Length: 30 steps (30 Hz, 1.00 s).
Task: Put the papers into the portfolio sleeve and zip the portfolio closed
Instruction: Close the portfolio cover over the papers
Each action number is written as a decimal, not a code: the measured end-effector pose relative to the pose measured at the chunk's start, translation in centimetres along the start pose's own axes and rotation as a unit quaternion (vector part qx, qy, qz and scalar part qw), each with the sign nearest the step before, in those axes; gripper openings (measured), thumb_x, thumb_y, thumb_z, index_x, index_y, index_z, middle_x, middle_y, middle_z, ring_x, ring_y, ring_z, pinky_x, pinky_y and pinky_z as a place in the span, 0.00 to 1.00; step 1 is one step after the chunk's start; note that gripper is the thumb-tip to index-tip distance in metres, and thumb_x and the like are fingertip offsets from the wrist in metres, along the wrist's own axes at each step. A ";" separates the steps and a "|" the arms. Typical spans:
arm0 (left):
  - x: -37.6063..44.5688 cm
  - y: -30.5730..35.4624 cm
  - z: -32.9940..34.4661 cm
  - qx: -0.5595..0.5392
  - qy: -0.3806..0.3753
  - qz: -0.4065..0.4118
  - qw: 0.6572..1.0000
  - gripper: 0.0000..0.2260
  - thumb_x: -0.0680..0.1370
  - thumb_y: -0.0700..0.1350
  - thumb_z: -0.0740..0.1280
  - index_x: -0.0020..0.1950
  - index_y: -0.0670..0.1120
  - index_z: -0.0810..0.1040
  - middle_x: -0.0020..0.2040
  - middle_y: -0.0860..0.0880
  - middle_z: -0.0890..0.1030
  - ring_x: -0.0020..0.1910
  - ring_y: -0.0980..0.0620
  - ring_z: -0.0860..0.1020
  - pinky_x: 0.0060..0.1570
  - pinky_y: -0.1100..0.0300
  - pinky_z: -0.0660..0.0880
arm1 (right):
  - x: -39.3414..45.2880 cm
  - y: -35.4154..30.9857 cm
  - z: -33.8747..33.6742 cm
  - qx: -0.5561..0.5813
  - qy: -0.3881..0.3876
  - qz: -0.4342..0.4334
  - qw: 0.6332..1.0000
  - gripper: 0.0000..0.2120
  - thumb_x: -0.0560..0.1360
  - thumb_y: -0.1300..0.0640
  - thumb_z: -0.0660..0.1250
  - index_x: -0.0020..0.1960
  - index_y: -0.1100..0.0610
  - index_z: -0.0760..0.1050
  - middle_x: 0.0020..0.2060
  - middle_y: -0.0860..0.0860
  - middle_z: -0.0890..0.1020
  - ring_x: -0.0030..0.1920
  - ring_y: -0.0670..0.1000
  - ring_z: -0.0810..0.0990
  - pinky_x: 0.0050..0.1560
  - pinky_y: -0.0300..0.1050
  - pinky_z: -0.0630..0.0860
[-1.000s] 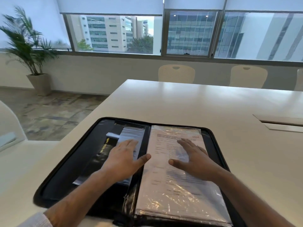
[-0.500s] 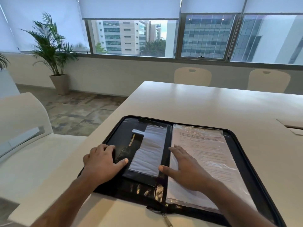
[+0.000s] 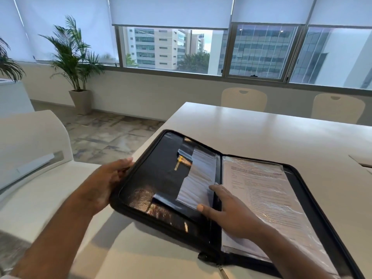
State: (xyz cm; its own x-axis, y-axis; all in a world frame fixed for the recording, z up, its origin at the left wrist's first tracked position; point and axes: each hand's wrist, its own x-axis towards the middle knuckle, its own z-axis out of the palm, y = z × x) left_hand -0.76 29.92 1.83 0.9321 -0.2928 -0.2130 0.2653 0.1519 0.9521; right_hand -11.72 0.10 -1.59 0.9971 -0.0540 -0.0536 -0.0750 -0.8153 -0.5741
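Observation:
A black zip portfolio [image 3: 161,178] lies open on the white table [image 3: 281,133]. Its right half holds printed papers [image 3: 263,190] inside a clear plastic sleeve. The left cover is raised off the table, tilted up, with a smaller clear pocket [image 3: 199,178] on its inner face. My left hand [image 3: 104,184] grips the outer left edge of that cover from below. My right hand [image 3: 231,214] rests flat near the spine, fingers spread, thumb on the lower left panel. The zip pull [image 3: 222,271] hangs at the bottom of the spine.
A white chair [image 3: 34,141] stands to the left of the table. Two beige chairs [image 3: 243,99] sit at the far side. A potted palm [image 3: 74,63] stands by the window wall. A cable hatch [image 3: 362,161] is set in the table at the right.
My left hand slid from the inner left panel to the cover's outer edge and lifted that cover off the table. My right hand moved toward the spine. The camera turned left.

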 end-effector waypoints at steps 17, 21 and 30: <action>-2.8 -2.7 19.3 0.070 -0.238 0.214 0.945 0.25 0.77 0.61 0.57 0.75 0.58 0.67 0.75 0.56 0.69 0.72 0.57 0.68 0.70 0.57 0.64 | -2.6 -2.3 -9.5 0.551 0.116 -0.077 0.823 0.36 0.71 0.32 0.57 0.71 0.53 0.68 0.67 0.53 0.76 0.64 0.57 0.76 0.55 0.56 0.79; -1.9 -4.7 22.1 0.173 -0.294 0.179 0.923 0.25 0.75 0.63 0.61 0.72 0.66 0.63 0.74 0.61 0.63 0.65 0.69 0.68 0.56 0.76 0.68 | -5.0 -0.4 -12.3 0.605 0.130 -0.092 0.780 0.37 0.74 0.32 0.50 0.71 0.56 0.68 0.65 0.57 0.78 0.64 0.60 0.77 0.56 0.55 0.79; 3.2 -9.0 24.1 0.469 -0.219 0.186 0.835 0.43 0.72 0.75 0.53 0.81 0.55 0.50 0.81 0.57 0.48 0.79 0.57 0.47 0.77 0.55 0.46 | -10.2 6.0 -15.8 0.523 0.208 0.034 0.826 0.17 0.77 0.47 0.64 0.55 0.59 0.82 0.49 0.58 0.85 0.48 0.58 0.85 0.37 0.45 0.81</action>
State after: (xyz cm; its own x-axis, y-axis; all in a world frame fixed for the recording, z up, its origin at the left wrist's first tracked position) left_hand -6.11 4.83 -2.12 0.6729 -0.7386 0.0406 -0.5243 -0.4375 0.7306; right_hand -22.11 -13.38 8.41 0.8922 -0.4493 0.0459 0.1164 0.1307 -0.9846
